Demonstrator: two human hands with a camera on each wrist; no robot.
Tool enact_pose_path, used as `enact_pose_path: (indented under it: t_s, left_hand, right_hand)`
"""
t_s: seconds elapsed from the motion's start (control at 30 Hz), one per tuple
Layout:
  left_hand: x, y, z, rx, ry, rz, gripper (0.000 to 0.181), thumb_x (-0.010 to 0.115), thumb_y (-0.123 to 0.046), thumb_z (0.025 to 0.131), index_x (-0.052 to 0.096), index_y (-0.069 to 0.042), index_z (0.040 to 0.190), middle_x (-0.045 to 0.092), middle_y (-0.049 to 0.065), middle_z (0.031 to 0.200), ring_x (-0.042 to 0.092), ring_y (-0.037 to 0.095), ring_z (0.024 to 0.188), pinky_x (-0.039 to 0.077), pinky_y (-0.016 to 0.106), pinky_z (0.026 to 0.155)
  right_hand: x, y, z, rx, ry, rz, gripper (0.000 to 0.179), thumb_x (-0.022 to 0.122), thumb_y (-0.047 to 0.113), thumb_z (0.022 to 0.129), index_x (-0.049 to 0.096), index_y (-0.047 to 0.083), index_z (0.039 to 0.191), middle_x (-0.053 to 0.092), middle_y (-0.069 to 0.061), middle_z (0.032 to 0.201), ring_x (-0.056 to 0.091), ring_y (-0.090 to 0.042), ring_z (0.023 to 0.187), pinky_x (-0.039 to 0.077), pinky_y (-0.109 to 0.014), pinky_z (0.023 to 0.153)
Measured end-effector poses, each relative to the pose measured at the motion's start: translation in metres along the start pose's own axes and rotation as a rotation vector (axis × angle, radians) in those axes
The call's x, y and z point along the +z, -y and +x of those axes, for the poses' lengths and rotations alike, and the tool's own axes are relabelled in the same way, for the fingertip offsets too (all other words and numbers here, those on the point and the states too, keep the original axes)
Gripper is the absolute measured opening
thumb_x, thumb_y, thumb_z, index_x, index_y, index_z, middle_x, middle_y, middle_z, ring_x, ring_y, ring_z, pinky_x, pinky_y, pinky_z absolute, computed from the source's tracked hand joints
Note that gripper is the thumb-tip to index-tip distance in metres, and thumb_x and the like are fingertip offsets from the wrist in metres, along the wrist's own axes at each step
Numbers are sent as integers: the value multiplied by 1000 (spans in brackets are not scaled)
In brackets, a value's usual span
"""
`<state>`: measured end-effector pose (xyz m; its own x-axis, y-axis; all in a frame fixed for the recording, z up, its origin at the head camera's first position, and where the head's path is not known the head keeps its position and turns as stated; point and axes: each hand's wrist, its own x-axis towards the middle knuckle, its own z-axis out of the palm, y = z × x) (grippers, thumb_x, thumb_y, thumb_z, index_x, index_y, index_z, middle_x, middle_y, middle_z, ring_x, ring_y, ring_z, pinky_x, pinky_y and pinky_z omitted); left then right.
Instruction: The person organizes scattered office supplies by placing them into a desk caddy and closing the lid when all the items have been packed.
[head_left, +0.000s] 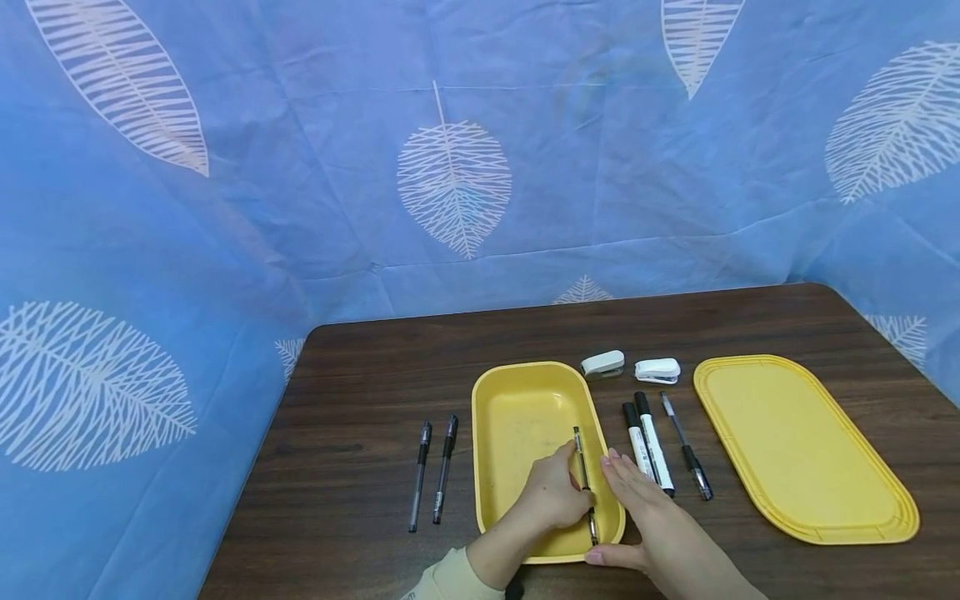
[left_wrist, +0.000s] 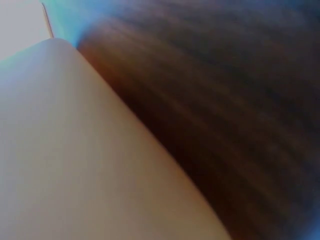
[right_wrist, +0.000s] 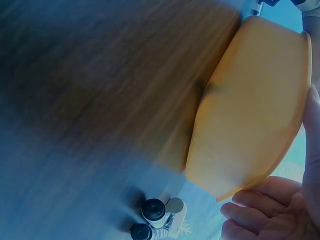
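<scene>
A yellow rectangular tub [head_left: 517,400] stands on the table, its inside facing up. Within it, along the right wall, a slim black-and-clear pen [head_left: 581,458] lies lengthwise. My left hand [head_left: 553,493] reaches into the tub and holds this pen between thumb and fingers. Spread along the tub's right rim, my right hand [head_left: 654,521] has its fingers straight and its thumb at the near corner. In the right wrist view, the right fingers [right_wrist: 270,200] touch the rim beside the tub's outer wall [right_wrist: 245,110]. Only blurred skin and dark tabletop fill the left wrist view.
Two pens [head_left: 420,477] [head_left: 446,469] lie left of the tub. To its right are two black-capped white markers [head_left: 637,440] [head_left: 656,444] and another pen [head_left: 687,447]. Two white staplers [head_left: 603,363] [head_left: 657,370] sit behind; a yellow lid [head_left: 806,450] lies far right.
</scene>
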<state>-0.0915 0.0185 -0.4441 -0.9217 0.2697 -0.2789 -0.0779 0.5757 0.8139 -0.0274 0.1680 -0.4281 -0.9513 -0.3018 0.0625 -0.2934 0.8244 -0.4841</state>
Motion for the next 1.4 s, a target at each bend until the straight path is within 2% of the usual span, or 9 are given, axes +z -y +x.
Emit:
enact_pose_path:
  t_s: [0.33,0.67,0.87,1.07,1.2,1.4]
  left_hand:
    - [-2,-2,-2,-40,1,-33,76,77,-1,73,46,-3,142,51,0,63,48,10,54,38,20,52]
    - [-11,-6,-6,12,-30,-34,74,72,2,75,44,-5,143,51,-1,68,50,9,51,40,20,45]
    - [-18,-7,-7,6,-32,-40,75,73,3,74,44,-6,143,52,-1,72,53,10,51,41,20,49]
    - [-27,-8,-8,6,-56,-63,77,76,1,73,45,-7,143,54,2,79,54,11,53,41,20,51]
    - [-34,-10,-10,15,-61,-100,78,76,0,73,45,-6,143,53,3,84,55,11,53,44,20,51]
    - [-49,-12,-14,15,-52,-175,75,74,-1,79,41,-7,146,52,7,95,62,13,50,50,22,48]
  right_hand:
    - [-1,2,1,22,27,-4,103,73,61,68,41,1,146,41,-19,151,42,-41,136,44,-55,100]
    - [-1,1,1,7,13,-4,102,74,59,69,41,1,146,41,-20,150,43,-42,135,45,-56,99]
    - [1,1,0,-8,-20,-13,102,74,60,67,43,0,144,45,-20,148,45,-41,134,45,-55,99]
    - [1,1,-1,-21,-45,-12,100,75,59,67,46,-1,142,46,-21,147,46,-41,133,46,-56,97]
    - [0,1,-1,-5,-20,-6,101,74,60,68,44,0,143,45,-21,148,45,-41,134,46,-55,98]
    - [-1,2,-1,23,23,5,103,72,63,68,41,1,145,42,-21,150,42,-41,136,44,-55,100]
